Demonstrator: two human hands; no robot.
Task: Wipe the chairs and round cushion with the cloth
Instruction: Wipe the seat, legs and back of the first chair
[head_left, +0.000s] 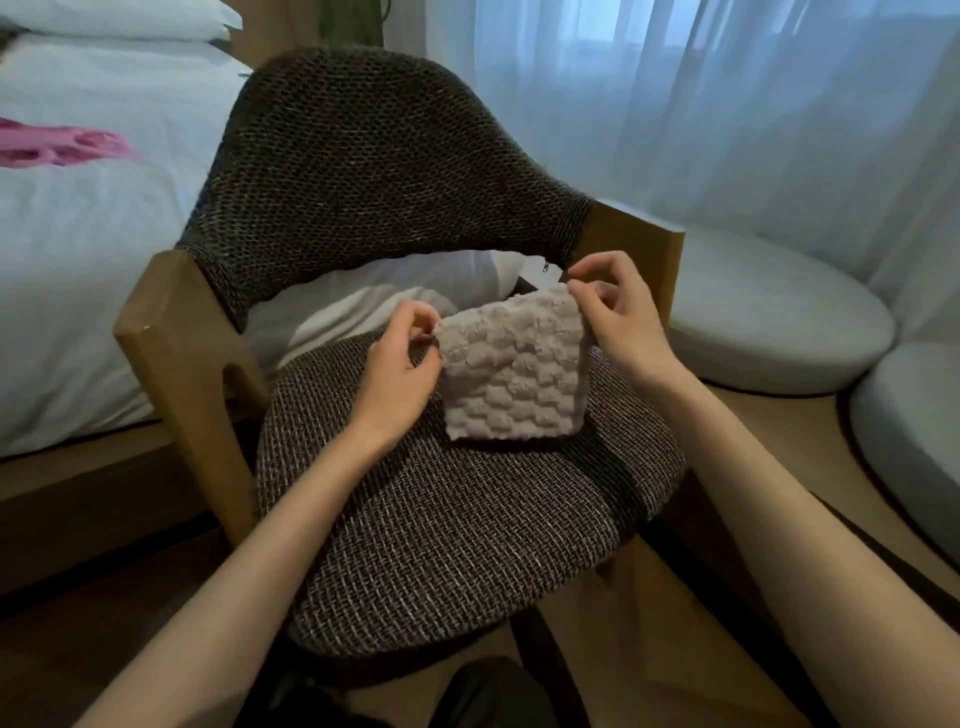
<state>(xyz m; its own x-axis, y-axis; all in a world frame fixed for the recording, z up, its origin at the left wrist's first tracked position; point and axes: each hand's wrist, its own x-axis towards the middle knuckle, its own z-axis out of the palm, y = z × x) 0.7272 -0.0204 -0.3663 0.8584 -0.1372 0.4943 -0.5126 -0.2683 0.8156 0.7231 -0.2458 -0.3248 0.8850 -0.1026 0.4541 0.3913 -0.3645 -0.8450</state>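
Pinching cloth (511, 371) by top corners w/ left hand (397, 371) & right hand (621, 317), both grips closed on it, spread over chair (467, 545) seat; round cushion (769, 322) at right.

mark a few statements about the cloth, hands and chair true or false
1. The left hand and right hand both pinch the cloth by its top corners. True.
2. A pink thing lies on the bed. True.
3. The cloth lies flat on the bed. False: it is held up over the chair seat.
4. The round cushion lies left of the chair. False: it lies to the right.
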